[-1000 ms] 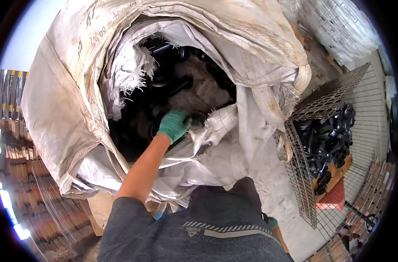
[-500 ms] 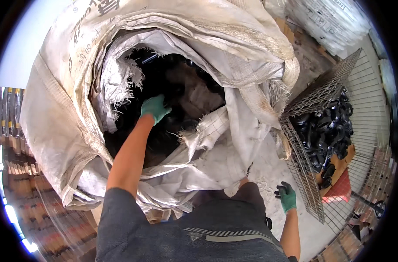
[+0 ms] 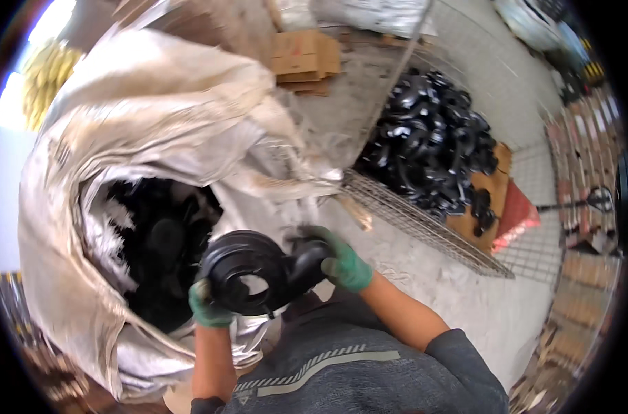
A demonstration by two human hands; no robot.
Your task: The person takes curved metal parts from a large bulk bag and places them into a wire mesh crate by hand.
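Both green-gloved hands held a black, ring-shaped rubber part [image 3: 248, 279] with a round central opening, in front of the person's chest, just beside the mouth of a big, crumpled white woven sack [image 3: 141, 117]. The left hand [image 3: 209, 307] gripped its lower rim from beneath; the right hand [image 3: 341, 262] wrapped closed around its thicker right side. More glossy black parts [image 3: 431, 152] were heaped in a wire-mesh cage [image 3: 424, 221] to the right, above a concrete floor [image 3: 479, 303].
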